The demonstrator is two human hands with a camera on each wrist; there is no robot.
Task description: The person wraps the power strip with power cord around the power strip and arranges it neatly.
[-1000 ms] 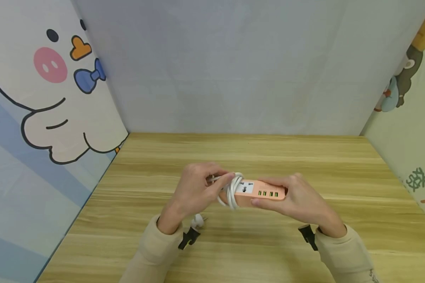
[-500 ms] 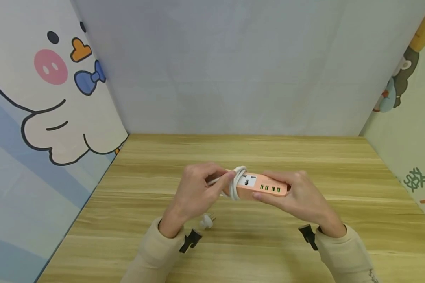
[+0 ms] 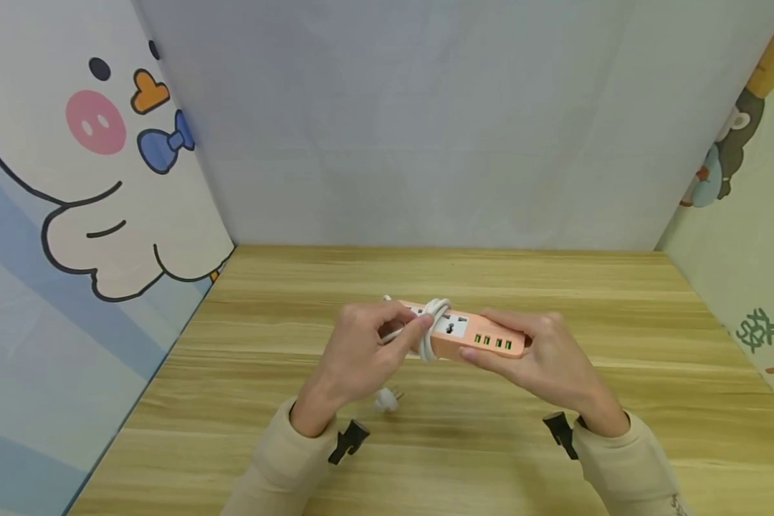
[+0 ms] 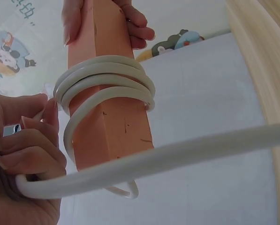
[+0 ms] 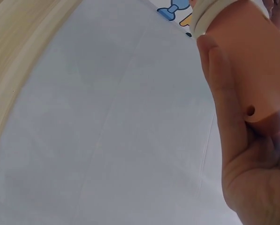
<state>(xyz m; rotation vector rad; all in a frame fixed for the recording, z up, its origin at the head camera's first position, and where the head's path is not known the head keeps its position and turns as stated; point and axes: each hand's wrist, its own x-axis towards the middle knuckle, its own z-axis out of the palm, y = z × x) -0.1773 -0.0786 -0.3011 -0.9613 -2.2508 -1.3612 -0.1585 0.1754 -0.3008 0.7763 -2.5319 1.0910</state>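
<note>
A peach-coloured power strip (image 3: 450, 349) is held above the table in the head view, its sockets and several USB ports facing up. My right hand (image 3: 545, 358) grips its right end, thumb along the near side and fingers along the far side. Several turns of white cord (image 4: 102, 75) circle the strip around its middle. At the strip's left part, my left hand (image 3: 364, 351) pinches the cord between thumb and fingers. The cord also passes through its curled fingers in the left wrist view. Below that hand hangs the white plug (image 3: 385, 400), prongs pointing right.
The wood-grain table (image 3: 619, 308) stretches out under both hands. A pale grey cloth wall (image 3: 438, 129) stands behind it, with cartoon-printed panels at left and right. Black camera mounts (image 3: 349, 441) sit at both wrists.
The strip has risen slightly, and the wrapped cord has shifted a little with it. The plug has swung to the right and up. Both hands keep their hold.
</note>
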